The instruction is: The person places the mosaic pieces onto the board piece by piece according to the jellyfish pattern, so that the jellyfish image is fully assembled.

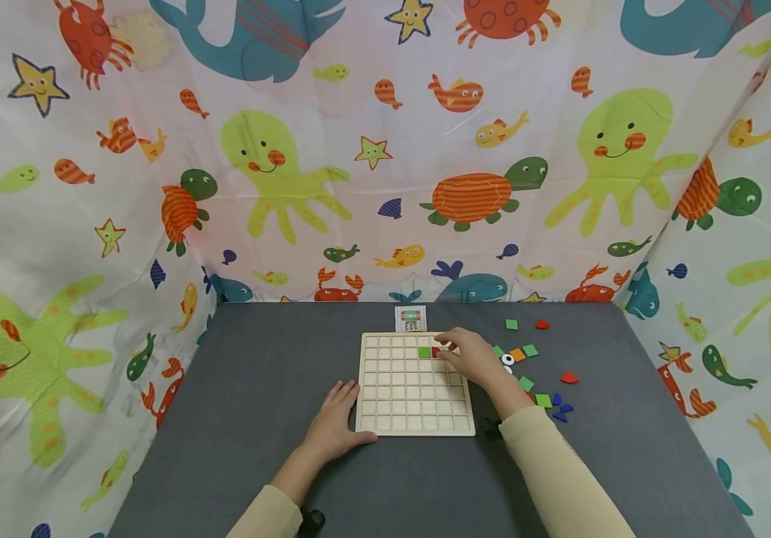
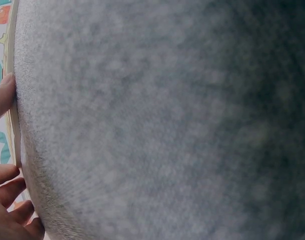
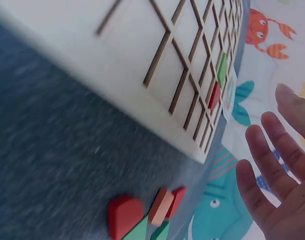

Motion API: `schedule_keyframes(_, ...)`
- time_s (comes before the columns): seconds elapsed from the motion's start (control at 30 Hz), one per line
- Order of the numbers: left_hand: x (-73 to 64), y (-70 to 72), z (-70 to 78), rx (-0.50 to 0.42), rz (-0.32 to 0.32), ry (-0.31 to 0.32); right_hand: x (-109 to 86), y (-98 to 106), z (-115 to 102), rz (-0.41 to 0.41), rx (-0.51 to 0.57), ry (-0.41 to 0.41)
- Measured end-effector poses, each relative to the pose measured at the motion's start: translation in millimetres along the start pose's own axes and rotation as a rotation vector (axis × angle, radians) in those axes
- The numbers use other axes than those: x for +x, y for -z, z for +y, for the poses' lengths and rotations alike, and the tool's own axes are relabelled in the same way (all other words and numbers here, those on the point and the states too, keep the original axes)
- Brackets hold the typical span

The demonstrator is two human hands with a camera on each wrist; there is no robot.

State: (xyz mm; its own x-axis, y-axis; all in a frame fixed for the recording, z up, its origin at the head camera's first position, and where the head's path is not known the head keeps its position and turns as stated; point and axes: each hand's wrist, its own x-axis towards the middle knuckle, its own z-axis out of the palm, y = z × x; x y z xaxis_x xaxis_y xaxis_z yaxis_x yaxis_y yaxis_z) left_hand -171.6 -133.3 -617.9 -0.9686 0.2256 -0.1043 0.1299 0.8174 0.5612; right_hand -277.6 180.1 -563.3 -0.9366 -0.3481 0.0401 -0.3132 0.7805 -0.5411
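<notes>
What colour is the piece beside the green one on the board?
Red; the red piece shows best in the right wrist view.

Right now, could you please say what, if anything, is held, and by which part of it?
Nothing is visibly gripped: the right hand is over the board, its visible fingers empty; the left hand touches the board's near left corner.

The gridded board (image 1: 413,400) is cream, its tiles (image 1: 423,353) green and red, the table (image 1: 258,403) grey.

Head looks forward, down; wrist views close; right wrist shares board (image 1: 412,403).
</notes>
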Motion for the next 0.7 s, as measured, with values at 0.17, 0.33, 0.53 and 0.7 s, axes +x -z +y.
schedule_keyframes(0.17,-1.6,1.6,-1.0,0.008,0.004,-0.005,-18.4,8,5,0.039,0.021,-0.01)
schedule_keyframes(0.33,-1.5,1.1,-1.4,0.018,0.001,0.002,-37.2,16,14,0.074,0.039,-0.041)
schedule_keyframes(0.53,-1.3,2.8,1.5,0.021,-0.008,-0.009,-60.2,26,30,0.122,0.025,-0.046)
schedule_keyframes(0.7,-1.2,2.2,0.6,0.024,-0.006,-0.013,-78.9,32,46,0.152,0.032,-0.062)
